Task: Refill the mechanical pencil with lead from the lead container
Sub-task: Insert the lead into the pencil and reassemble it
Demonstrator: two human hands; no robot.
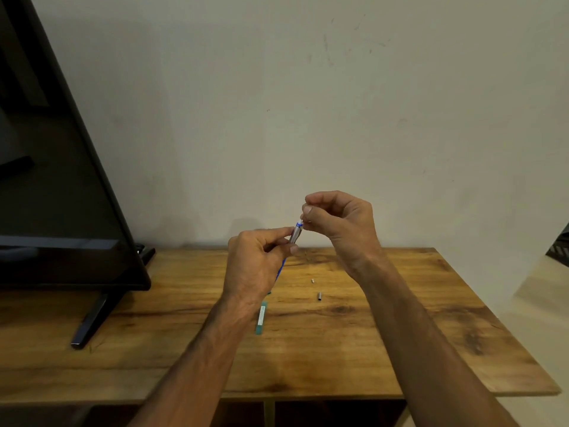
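Left hand (257,263) pinches mechanical pencil (295,235) mid-barrel, above wooden table (400,334). Pencil's long axis steep, open top end tilted up-right, touching right hand (337,223). Right fingertips (306,211) pressed together at that end; any lead between them too thin to make out. Lead container (261,317) lies flat on table below left wrist.

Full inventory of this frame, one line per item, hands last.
mechanical pencil: 1, blue and silver, held above the table, top end up
lead container: 1, teal, flat on table near left wrist
metal cap: 1, grey, on table, right of container
small white piece: 1, on table beyond cap; identity unclear
table: 1, wood grain
TV: 1, black, left on table
left hand: grips pencil barrel
right hand: pinched at pencil top; lead too thin to see
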